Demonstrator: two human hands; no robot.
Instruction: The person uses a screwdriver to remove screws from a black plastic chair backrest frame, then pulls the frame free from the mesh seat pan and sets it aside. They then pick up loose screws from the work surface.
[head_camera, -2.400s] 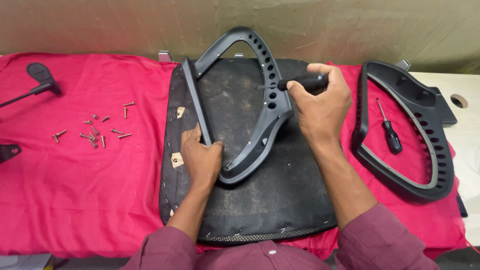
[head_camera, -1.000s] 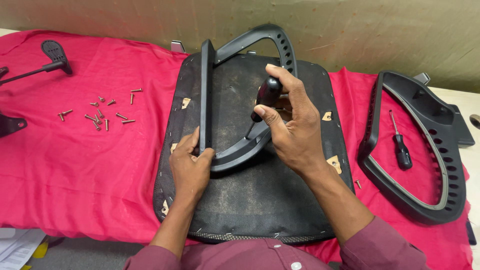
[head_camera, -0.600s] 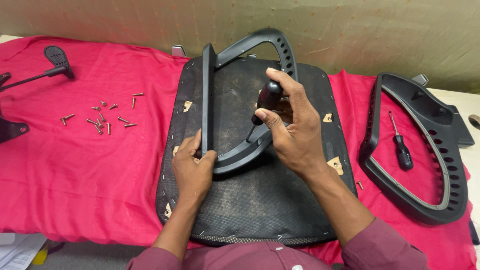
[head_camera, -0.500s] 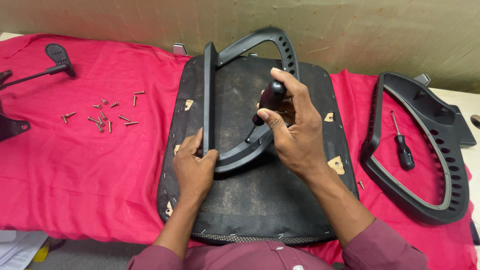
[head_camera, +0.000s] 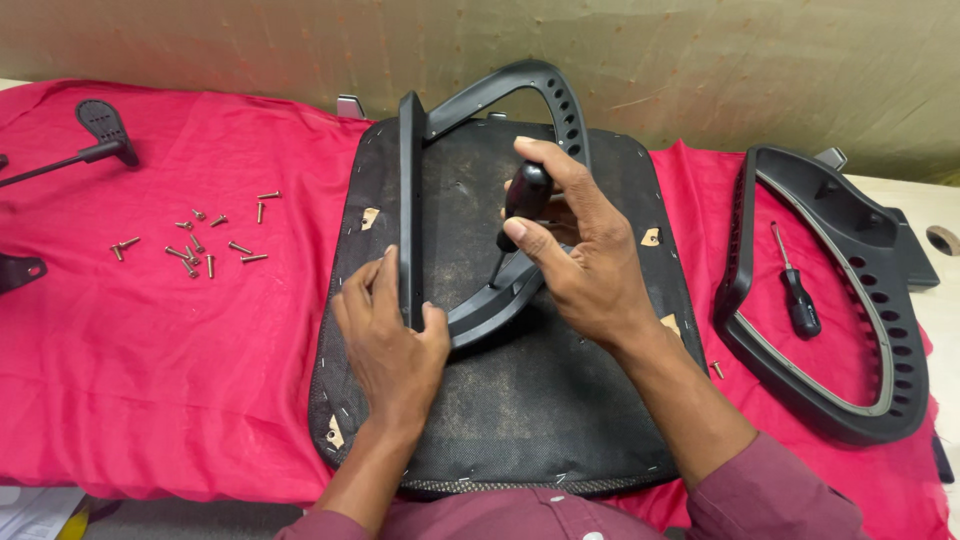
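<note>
Loose copper-coloured screws scattered on the red cloth over the bench. Left hand, fingers clenched on the black plastic armrest, holds it upright on the black chair seat base. Right hand grips a black-handled screwdriver, tip down at the armrest's lower bracket. Second black armrest and spare screwdriver lie far right.

A bright red cloth is covering the tabletop, which is peeking out pale at 3 o'clock. A dull green-grey wall is running along at 12 o'clock. Soft, even light is falling everywhere.
</note>
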